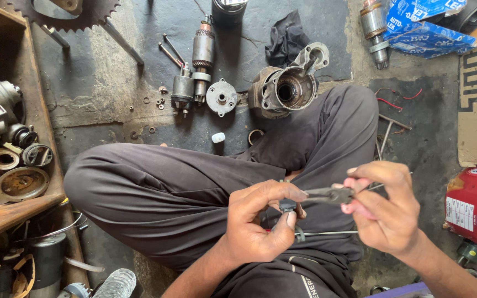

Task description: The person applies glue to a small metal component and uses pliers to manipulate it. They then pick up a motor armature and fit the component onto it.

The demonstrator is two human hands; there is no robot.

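Observation:
My left hand [260,221] pinches a small dark metal part [287,205] between thumb and fingers, above my lap. My right hand [385,207] grips pliers with red handles [332,195], whose jaws point left and meet the small part. A thin metal rod [327,234] lies across my lap just under the hands. I sit cross-legged in dark trousers [167,193] on the floor.
On the floor ahead lie a starter motor housing [285,88], an armature [202,52], a solenoid [183,88], a round end plate [221,97], two long bolts, small washers and a dark rag [285,36]. A wooden shelf [6,209] of parts stands left; blue box [423,25] and red box [473,201] right.

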